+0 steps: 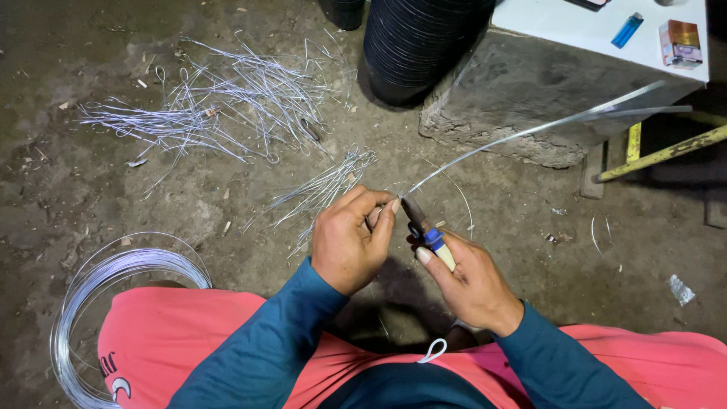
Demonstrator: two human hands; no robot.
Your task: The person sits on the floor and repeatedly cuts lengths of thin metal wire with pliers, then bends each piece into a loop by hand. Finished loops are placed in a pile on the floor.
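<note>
- While the person sits in pink shorts [182, 333], a wire coil [98, 303] lies near left.
- Left hand [350, 241] pinches a wire [530, 130]; right hand [469, 282] grips pliers [425, 231] at it.
- Cut wires [227, 106] lie far left, a block [530, 98] far right.

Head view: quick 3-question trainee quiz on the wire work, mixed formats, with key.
1. True or false: the left hand pinches the wire at its near end.
2. What does the right hand hold? A) hammer B) pliers with pale handles C) lighter
3. Fill in: the wire coil lies on the floor beside the person's ____ knee.

Key: 1 true; 2 B; 3 left.
</note>
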